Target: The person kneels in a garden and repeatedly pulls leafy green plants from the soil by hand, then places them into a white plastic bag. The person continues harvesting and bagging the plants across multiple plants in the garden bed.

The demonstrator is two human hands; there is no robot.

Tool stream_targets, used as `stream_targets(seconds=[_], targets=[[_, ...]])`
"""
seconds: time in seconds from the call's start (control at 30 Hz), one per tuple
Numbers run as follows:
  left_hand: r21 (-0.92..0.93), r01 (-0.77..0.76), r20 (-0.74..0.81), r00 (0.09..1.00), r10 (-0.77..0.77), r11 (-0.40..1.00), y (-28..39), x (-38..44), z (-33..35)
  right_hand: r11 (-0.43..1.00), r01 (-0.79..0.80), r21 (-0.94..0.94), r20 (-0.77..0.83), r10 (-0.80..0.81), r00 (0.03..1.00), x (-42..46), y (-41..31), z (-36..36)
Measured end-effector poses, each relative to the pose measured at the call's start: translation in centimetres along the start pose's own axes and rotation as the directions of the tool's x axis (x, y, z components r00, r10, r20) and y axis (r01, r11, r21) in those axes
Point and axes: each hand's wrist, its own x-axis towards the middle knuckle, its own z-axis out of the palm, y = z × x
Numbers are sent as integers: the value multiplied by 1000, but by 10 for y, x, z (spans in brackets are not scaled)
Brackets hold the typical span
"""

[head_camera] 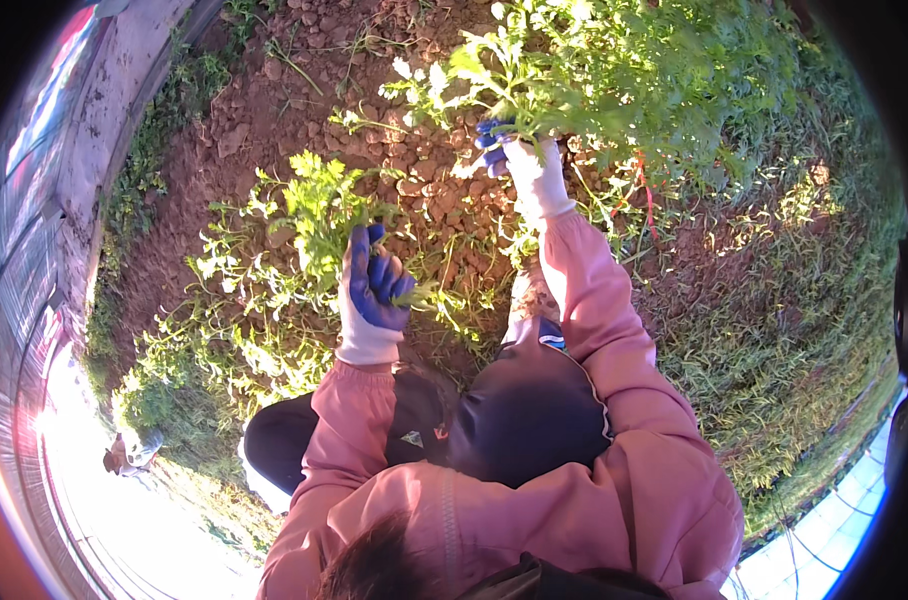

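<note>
My left hand [375, 289], in a white glove with a blue coated palm, is closed around a bunch of leafy greens [320, 214]. The feathery leaves stick out above the fingers, and stem ends [424, 296] show on the other side. Farther forward, my right hand [525, 165] wears a matching glove and reaches into the edge of a dense stand of green plants [649, 82]. Its blue fingers are bent beside a leafy stalk [502, 75]. Leaves cover part of that hand, so its grip is hidden.
Cloddy brown soil [236, 135] lies ahead, with loose weeds [251, 330] on the left. A red strip [650, 210] hangs by the plants. A pale low wall [112, 105] borders the plot on the left. Grassy growth [769, 337] covers the right. My bent knee [532, 412] is below my hands.
</note>
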Motion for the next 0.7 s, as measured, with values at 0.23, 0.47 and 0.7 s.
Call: stream_targets(seconds=[0.23, 0.47, 0.7], targets=[[219, 112, -59, 993, -101, 969, 24, 30, 1, 885, -330, -328, 446, 453, 772, -32, -38, 31], [317, 140, -15, 990, -143, 938, -8, 33, -3, 813, -147, -563, 600, 525, 604, -64, -15, 42], [596, 86, -76, 996, -50, 798, -24, 27, 7, 525, -98, -846, 392, 735, 553, -64, -29, 68]])
